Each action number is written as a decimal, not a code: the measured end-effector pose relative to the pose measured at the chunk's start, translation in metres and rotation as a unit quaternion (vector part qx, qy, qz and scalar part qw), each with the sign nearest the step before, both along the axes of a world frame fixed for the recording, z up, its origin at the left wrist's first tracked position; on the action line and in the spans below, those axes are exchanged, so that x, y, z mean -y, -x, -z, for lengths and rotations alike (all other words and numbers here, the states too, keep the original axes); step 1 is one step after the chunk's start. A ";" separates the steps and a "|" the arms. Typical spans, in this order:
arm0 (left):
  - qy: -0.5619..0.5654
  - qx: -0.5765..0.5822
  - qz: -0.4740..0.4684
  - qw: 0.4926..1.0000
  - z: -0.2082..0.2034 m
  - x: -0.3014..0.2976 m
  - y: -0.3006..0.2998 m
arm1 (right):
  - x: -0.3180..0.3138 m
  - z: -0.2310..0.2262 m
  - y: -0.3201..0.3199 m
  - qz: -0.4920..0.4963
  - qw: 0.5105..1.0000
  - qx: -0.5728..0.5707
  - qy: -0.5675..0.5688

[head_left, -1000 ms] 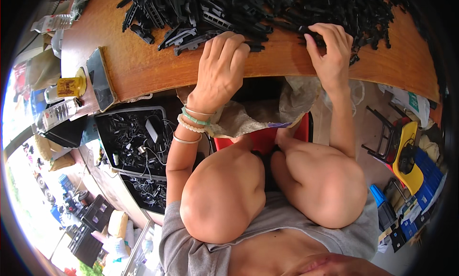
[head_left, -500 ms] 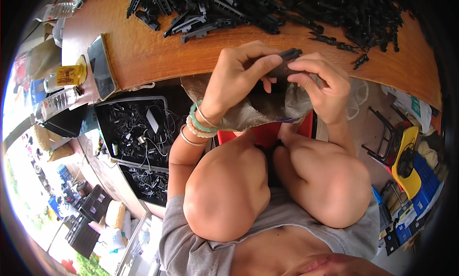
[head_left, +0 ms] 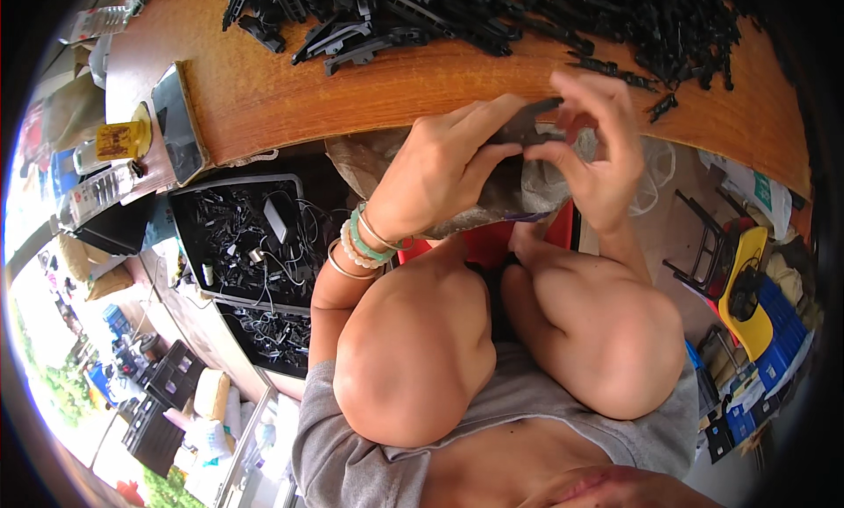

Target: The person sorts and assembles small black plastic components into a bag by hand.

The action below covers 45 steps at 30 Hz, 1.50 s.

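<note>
Head view, looking down past the person's raised knees. Both hands meet just below the near edge of the wooden tabletop point(head_left: 264, 103). The left hand point(head_left: 440, 169) and the right hand point(head_left: 593, 147) together hold a small flat black plastic part point(head_left: 527, 125); the fingers of each hand are closed narrowly on it, the left pinching its left end, the right curled over its right end. The part sits in the air between the hands, clear of the tabletop and above a crumpled translucent plastic bag point(head_left: 536, 187) that lies over the lap. The left wrist carries several bracelets point(head_left: 360, 244), green, pale beaded and metal.

Along the far side of the tabletop lies a broad heap of black plastic parts point(head_left: 492, 15), well apart from the hands; a few strays lie nearer the edge. At the tabletop's left end lean a dark tablet-like slab point(head_left: 176, 125) and a yellow-labelled jar point(head_left: 119, 138). Below, to the person's left, stand two black trays of cables point(head_left: 237, 235). To the right, on the floor, a yellow chair point(head_left: 747, 288) and blue crates point(head_left: 778, 332).
</note>
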<state>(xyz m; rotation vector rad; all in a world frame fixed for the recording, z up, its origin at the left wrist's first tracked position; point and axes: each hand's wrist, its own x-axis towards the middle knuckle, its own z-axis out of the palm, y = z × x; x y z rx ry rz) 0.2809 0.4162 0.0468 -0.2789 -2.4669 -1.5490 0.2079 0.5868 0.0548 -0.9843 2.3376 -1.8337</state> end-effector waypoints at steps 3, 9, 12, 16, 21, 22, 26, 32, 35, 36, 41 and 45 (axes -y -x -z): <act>-0.025 -0.036 0.012 0.999 0.001 0.001 0.000 | 0.000 0.004 0.000 -0.015 1.000 0.004 -0.003; 0.015 -0.012 0.000 1.000 -0.008 -0.001 -0.001 | -0.005 0.007 0.001 -0.040 0.999 0.017 -0.021; 0.001 -0.008 0.004 1.000 -0.005 -0.001 0.001 | -0.006 0.008 0.000 -0.031 0.999 0.015 -0.036; -0.006 -0.035 0.016 0.999 0.003 0.000 0.001 | -0.005 0.005 -0.001 -0.024 0.999 0.007 -0.038; -0.008 0.000 0.008 1.000 0.000 0.004 0.000 | -0.003 0.008 -0.001 -0.029 0.999 0.030 -0.032; -0.008 0.000 0.008 1.000 -0.001 0.004 0.001 | -0.002 0.009 -0.001 -0.035 0.997 0.057 -0.023; -0.030 0.004 0.015 0.999 0.003 0.004 0.002 | -0.006 0.014 -0.001 -0.042 0.997 0.058 -0.036; -0.040 0.014 0.009 0.999 0.004 0.006 -0.003 | -0.005 0.013 0.000 -0.060 0.996 0.061 -0.036; -0.039 0.008 -0.019 0.999 0.005 0.014 -0.005 | -0.008 0.014 0.003 -0.089 0.993 0.069 -0.045; -0.042 -0.009 -0.040 0.998 0.005 0.020 -0.006 | -0.009 0.008 0.006 -0.124 0.986 0.080 -0.072; 0.226 -0.122 -0.316 0.913 0.015 0.058 0.008 | -0.028 0.001 0.026 0.029 0.994 0.019 -0.100; 0.288 -0.105 -0.323 0.895 0.030 0.074 0.000 | -0.038 0.017 0.049 0.156 0.919 -0.211 -0.294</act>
